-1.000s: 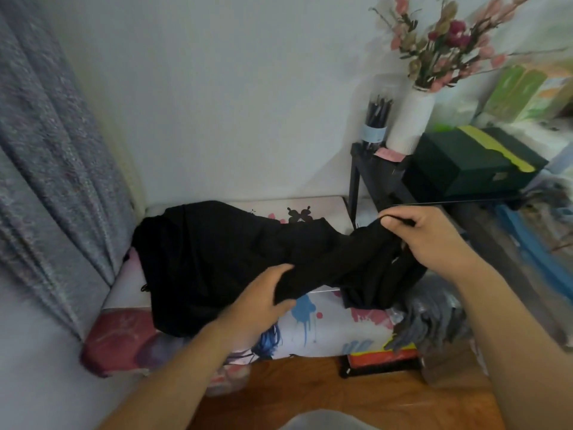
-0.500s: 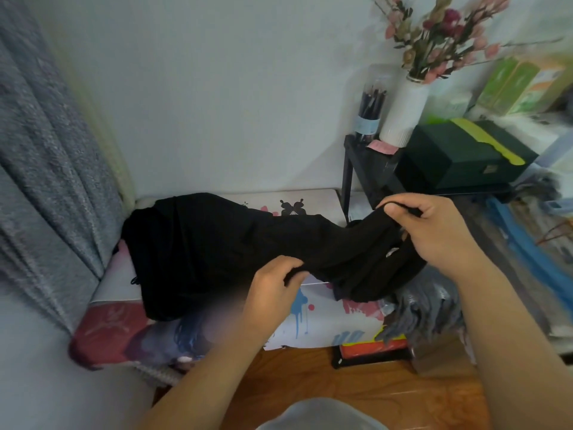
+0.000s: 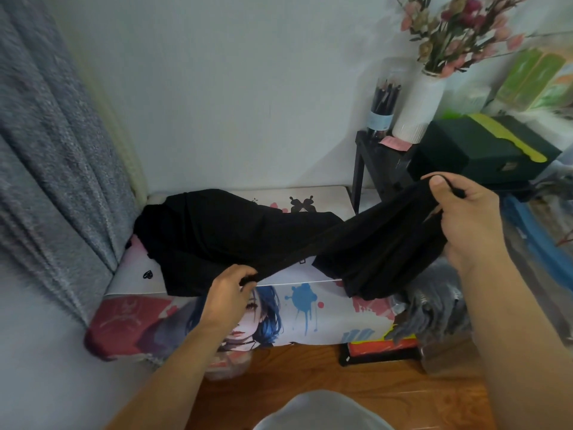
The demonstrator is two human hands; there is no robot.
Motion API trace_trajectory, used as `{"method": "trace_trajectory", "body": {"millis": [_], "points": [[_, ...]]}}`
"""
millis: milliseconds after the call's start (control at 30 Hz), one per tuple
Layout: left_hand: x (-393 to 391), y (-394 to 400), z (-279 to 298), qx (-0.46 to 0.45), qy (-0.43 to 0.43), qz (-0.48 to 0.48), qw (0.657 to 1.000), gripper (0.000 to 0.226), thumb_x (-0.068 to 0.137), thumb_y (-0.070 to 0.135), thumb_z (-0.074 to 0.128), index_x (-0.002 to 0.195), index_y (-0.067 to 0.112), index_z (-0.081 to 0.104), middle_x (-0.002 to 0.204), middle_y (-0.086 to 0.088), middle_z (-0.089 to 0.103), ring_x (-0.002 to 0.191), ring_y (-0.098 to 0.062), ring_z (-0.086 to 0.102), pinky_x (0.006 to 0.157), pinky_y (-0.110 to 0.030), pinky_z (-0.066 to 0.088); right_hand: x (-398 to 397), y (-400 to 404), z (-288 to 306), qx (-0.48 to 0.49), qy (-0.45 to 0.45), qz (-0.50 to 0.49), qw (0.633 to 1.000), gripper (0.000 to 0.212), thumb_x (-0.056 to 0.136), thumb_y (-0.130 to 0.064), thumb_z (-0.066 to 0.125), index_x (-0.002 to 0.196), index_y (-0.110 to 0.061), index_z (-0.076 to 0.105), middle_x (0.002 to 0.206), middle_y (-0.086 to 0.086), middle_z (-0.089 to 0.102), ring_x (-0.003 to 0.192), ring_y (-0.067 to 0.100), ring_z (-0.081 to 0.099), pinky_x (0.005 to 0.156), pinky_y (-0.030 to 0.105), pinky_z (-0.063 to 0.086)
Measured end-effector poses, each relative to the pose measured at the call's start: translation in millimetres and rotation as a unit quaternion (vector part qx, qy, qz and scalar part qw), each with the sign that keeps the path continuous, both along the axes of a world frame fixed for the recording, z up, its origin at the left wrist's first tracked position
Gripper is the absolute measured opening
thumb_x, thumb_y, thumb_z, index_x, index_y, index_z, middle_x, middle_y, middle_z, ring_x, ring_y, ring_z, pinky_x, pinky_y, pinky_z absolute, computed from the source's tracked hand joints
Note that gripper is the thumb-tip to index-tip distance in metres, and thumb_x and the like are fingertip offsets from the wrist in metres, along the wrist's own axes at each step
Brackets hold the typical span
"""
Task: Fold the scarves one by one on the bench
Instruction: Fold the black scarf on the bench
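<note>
Head view: a black scarf (image 3: 248,237) lies across the bench (image 3: 310,311), its right end lifted off it. The left hand (image 3: 228,297) pinches its front edge; the right hand (image 3: 465,218) grips the raised end, above the bench's right end.

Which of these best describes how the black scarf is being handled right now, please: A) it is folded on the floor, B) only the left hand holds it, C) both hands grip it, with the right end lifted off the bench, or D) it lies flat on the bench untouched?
C: the left hand and right hand both grip the black scarf, its right end raised above the bench.
</note>
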State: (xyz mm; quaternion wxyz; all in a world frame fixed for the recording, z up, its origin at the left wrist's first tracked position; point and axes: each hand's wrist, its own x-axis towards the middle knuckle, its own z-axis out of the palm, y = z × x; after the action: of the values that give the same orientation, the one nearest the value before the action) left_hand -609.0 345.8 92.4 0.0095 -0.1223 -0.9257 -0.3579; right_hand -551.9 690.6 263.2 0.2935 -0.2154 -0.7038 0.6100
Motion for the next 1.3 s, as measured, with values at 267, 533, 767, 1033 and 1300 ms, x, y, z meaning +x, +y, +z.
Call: {"method": "trace_trajectory", "body": {"millis": [267, 533, 767, 1033, 1300], "points": [[-19.0, -14.7, 7.1, 0.003, -0.049, 0.017, 0.999, 0.021, 0.095, 0.007, 0.066, 0.114, 0.014, 0.072, 0.094, 0.01, 0.071, 0.086, 0.005, 0.062, 0.08, -0.009, 0.048, -1.4, -1.0, -2.9, -0.002, -0.008, -0.022, 1.0, 0.018, 0.099, -0.02, 0.06, 0.094, -0.024, 0.077, 0.083, -0.005, 0.069, 0.072, 0.005, 0.06, 0.067, 0.023, 0.05], [-25.3, -16.4, 7.2, -0.042, -0.054, -0.033, 0.997, 0.016, 0.092, 0.015, 0.072, 0.108, 0.015, 0.076, 0.099, 0.003, 0.07, 0.093, -0.011, 0.065, 0.091, -0.037, 0.055, -0.9, -1.0, -0.3, -0.04, -0.005, -0.057, 0.998, 0.02, 0.1, -0.021, 0.059, 0.093, -0.026, 0.077, 0.084, -0.011, 0.07, 0.078, -0.001, 0.064, 0.079, 0.027, 0.056], [-9.4, 0.4, 48.2, 0.197, -0.092, 0.083, 0.973, 0.019, 0.088, 0.007, 0.076, 0.085, 0.025, 0.07, 0.083, 0.005, 0.072, 0.083, -0.01, 0.069, 0.082, -0.027, 0.056, -4.0, -2.4, -10.3, -0.074, -0.007, -0.133, 0.988, 0.025, 0.103, -0.019, 0.052, 0.093, -0.022, 0.075, 0.087, -0.007, 0.071, 0.081, 0.005, 0.065, 0.088, 0.035, 0.058], [16.4, 47.5, 92.5, 0.097, -0.019, -0.11, 0.989, 0.033, 0.087, 0.005, 0.074, 0.077, 0.034, 0.062, 0.087, 0.013, 0.058, 0.08, 0.0, 0.062, 0.073, -0.017, 0.05, -6.8, -111.3, -36.5, 0.357, -0.213, 0.366, 0.832, 0.038, 0.086, -0.048, 0.063, 0.122, -0.045, 0.051, 0.091, -0.018, 0.063, 0.075, -0.004, 0.06, 0.069, 0.021, 0.054], [28.7, 47.4, 65.2, 0.072, 0.099, -0.055, 0.991, 0.019, 0.091, 0.01, 0.068, 0.095, 0.027, 0.06, 0.094, 0.014, 0.053, 0.085, -0.004, 0.056, 0.078, -0.019, 0.05, -10.1, -130.1, -71.7, 0.491, -0.209, 0.311, 0.786, 0.013, 0.099, -0.034, 0.052, 0.097, -0.029, 0.063, 0.074, -0.006, 0.061, 0.063, 0.008, 0.06, 0.063, 0.036, 0.057]]}}
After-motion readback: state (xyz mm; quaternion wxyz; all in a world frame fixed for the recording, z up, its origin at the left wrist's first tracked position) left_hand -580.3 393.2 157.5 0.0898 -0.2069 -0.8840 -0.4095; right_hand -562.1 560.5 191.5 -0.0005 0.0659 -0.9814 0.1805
